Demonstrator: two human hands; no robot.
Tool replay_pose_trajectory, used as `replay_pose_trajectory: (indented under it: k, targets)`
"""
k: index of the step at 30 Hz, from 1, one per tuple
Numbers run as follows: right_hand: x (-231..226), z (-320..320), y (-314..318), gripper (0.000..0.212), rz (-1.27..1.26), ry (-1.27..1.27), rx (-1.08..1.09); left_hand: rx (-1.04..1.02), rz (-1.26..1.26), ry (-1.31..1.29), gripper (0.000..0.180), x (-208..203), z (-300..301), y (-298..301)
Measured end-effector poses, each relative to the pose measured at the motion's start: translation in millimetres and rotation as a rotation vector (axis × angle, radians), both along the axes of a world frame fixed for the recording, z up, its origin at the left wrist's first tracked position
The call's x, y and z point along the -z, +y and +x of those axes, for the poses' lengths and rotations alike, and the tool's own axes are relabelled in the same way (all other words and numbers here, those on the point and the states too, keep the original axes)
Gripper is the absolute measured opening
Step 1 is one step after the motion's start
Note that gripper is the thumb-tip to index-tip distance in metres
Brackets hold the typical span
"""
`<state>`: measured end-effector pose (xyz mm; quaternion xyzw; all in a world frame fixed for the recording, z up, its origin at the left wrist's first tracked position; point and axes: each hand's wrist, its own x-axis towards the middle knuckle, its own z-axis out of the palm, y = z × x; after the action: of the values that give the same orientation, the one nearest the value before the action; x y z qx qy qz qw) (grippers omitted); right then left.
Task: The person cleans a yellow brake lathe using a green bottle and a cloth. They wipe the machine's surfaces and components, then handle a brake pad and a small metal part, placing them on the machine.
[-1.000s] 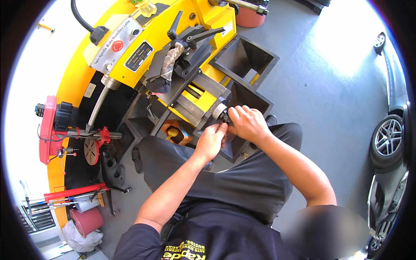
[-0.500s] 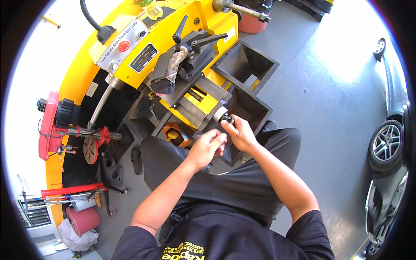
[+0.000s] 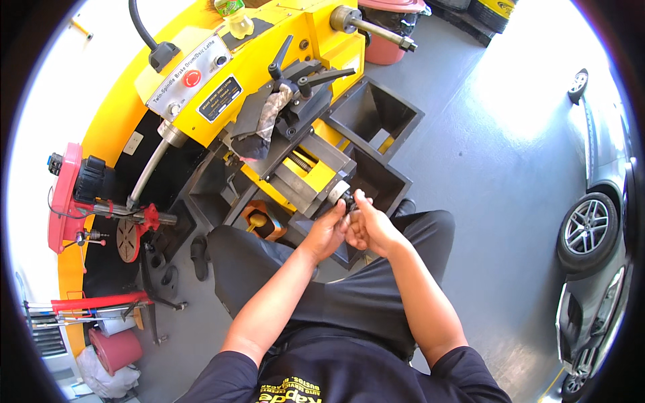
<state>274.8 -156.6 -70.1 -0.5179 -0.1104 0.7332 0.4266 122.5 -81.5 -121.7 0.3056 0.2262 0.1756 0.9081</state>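
Observation:
Both my hands are at the near end of a yellow and grey brake lathe's slide point(image 3: 304, 176). A pale graduated collar point(image 3: 338, 193) sits there, with a dark handwheel just below it, mostly covered by my fingers. My left hand point(image 3: 327, 233) is closed at the handwheel's left side, thumb up near the collar. From the right, my right hand point(image 3: 373, 228) curls its fingers around the same handwheel; its fingertips are partly hidden. Above the slide stands the black tool holder point(image 3: 292, 111) with lever handles, a patterned cloth strip point(image 3: 270, 119) draped over it.
Black chip bins point(image 3: 403, 127) flank the slide. A control panel with a red stop button point(image 3: 191, 78) is at upper left, near a bottle point(image 3: 236, 19). A red drill press point(image 3: 70, 195) stands left, an orange container point(image 3: 263, 220) below the slide, a parked car point(image 3: 598, 235) right.
My left hand has moved up and right to the handwheel, joining my right hand there. My right hand's fingers have shifted their hold. The whole view has shifted slightly.

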Motion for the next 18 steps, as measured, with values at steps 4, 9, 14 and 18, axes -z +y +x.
replay_pose_trajectory:
  k: [4, 9, 14, 18]
  targets:
    - [-24.7, 8.6, -19.2, 0.058, 0.356, -0.948, -0.007, 0.085, -0.034, -0.112, 0.074, 19.0, -4.9, 8.2]
    - [-26.4, 4.2, -14.1, 0.053, 0.504, -1.505, -0.167, 0.073, -0.072, -0.127, 0.06, 35.1, -9.7, 6.3]
    - [-18.9, 6.7, -6.0, 0.048, 0.705, -1.758, -0.056, 0.012, 0.052, 0.046, 0.048, 31.0, -14.0, -2.7]
    - [-7.7, 8.3, 3.7, 0.043, 0.847, -1.817, -0.102, -0.058, 0.166, 0.121, 0.046, 11.6, -14.1, -17.1]
